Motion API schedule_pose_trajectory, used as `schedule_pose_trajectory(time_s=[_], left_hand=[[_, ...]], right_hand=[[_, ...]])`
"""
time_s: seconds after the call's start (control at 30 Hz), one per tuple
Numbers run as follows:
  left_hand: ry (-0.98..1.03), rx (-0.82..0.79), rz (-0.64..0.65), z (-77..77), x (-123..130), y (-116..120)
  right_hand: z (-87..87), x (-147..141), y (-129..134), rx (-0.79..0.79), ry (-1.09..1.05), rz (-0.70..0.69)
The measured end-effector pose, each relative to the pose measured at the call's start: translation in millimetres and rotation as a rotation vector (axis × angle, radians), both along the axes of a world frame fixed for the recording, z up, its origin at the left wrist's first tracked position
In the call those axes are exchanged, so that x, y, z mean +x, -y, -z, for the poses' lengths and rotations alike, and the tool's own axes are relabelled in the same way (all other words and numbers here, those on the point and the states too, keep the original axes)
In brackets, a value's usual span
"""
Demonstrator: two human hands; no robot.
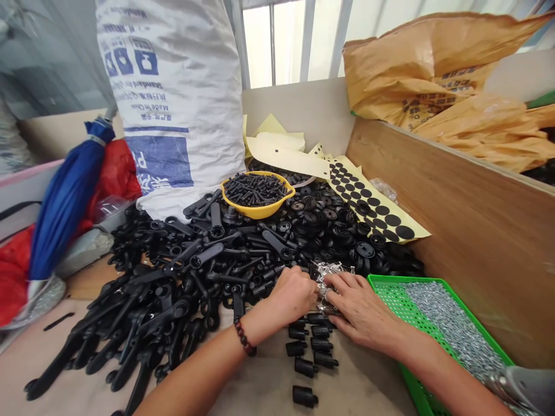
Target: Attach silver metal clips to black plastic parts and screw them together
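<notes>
A small pile of shiny silver metal pieces (pixel 330 268) lies between my hands, partly covered by them. My left hand (pixel 295 293) is curled closed at the left side of this pile, and whatever its fingers hold is hidden. From the right, my right hand (pixel 362 309) reaches over the pile with fingers apart and the thumb lower down. Just below the hands, several short black cylindrical parts (pixel 306 367) with narrow ends lie in two rough columns on the table. Black plastic handles (pixel 173 312) form a heap to the left of my left hand.
A green basket (pixel 405 281) of small metal screws stands at right, beside a grey tool (pixel 526 384). Behind are a yellow bowl (pixel 259 212) of black threaded parts, round black discs (pixel 329 225), sticker sheets (pixel 390 205), a white sack (pixel 182 92), a blue umbrella (pixel 69 196) and a wooden board (pixel 455 219).
</notes>
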State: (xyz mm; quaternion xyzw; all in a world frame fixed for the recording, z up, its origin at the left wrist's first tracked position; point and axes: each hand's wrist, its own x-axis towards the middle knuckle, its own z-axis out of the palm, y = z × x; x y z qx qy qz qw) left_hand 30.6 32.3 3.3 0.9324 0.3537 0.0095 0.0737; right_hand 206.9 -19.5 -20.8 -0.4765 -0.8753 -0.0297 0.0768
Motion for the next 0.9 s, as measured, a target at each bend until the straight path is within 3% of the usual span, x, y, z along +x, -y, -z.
schedule_pose_trajectory(time_s=[0.17, 0.33, 0.5, 0.7, 0.9], left_hand=[[0.038, -0.002, -0.072, -19.3, -30.3, 0.1], [0.032, -0.002, -0.061, -16.8, -49.0, 13.9], [-0.022, -0.003, -0.028, -6.5, -48.6, 26.6], [0.011, -0.082, -0.024, -8.9, -45.1, 26.9], [0.028, 0.084, 0.014, -10.5, -44.8, 17.2]], right_hand=[[3.6, -3.0, -3.5, 0.037, 0.047, -0.022], [7.6, -4.3, -6.9, 0.080, 0.070, 0.011], [8.5, -5.4, -6.1, 0.095, 0.071, 0.040], [5.5, -9.9, -6.2, 0.092, 0.049, 0.003], [7.7, -6.5, -6.0, 0.097, 0.023, 0.023]])
